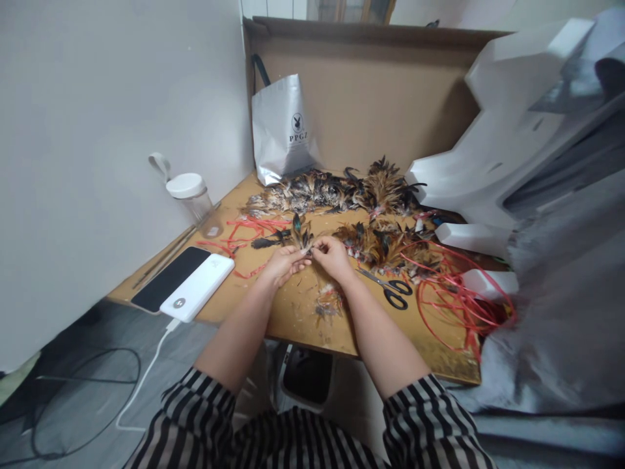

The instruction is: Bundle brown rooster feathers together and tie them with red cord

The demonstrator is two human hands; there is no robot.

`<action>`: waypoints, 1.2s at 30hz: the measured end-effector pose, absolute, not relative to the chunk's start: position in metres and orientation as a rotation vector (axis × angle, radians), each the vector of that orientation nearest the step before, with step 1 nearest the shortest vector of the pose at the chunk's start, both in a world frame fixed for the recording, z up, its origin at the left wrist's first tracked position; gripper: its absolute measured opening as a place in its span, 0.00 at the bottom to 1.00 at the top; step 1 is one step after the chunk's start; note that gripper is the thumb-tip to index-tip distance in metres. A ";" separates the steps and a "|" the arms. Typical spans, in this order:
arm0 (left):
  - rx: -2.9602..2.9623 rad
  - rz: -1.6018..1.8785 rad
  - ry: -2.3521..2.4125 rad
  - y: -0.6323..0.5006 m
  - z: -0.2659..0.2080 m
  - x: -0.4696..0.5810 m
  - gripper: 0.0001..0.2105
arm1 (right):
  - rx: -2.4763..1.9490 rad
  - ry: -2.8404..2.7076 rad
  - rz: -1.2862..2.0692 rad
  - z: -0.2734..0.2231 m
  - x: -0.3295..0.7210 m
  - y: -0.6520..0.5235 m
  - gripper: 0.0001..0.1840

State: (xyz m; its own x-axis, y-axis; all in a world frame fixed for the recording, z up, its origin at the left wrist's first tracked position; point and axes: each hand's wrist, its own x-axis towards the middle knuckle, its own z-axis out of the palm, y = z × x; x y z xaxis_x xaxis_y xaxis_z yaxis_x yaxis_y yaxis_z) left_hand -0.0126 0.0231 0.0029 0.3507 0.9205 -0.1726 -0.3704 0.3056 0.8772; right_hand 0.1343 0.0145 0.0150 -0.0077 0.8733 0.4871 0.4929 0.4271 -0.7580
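Over the middle of the wooden table, my left hand [288,264] is closed around the base of a small bunch of dark, glossy feathers [300,234] that point upward. My right hand [332,255] meets it from the other side, thumb and fingers pinched at the quill ends; what exactly lies in that pinch is hidden. Just beyond my right hand lies a row of brown and black feathers [381,244]. Black-handled scissors [393,290] rest to the right of my right forearm. Loose feather scraps [329,303] lie between my forearms.
Behind, a long feather pile [312,192] lies before a silver bag [280,124]. Red plastic strips [459,303] tangle at right, more [254,225] at left. A lidded clear cup [198,205], phone [170,280] and white power bank [198,286] line the left. White foam [508,124] stands right.
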 end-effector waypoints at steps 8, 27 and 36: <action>0.889 1.062 0.862 0.020 0.009 -0.009 0.06 | -1.180 -1.474 0.863 0.010 0.130 0.018 0.04; 1.023 1.099 0.765 0.019 0.010 -0.007 0.10 | -0.883 -0.882 1.737 0.021 0.133 0.013 0.15; 0.854 1.067 0.741 0.023 0.006 -0.011 0.07 | -1.049 -0.934 1.373 0.018 0.124 0.014 0.17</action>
State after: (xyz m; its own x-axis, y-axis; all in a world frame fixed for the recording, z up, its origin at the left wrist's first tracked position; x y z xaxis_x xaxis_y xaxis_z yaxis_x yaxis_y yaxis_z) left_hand -0.0110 0.0230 0.0063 0.3131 0.9438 -0.1056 -0.4284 0.2396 0.8713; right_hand 0.1238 0.0143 0.0184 0.0111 0.9970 -0.0772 -0.2947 -0.0705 -0.9530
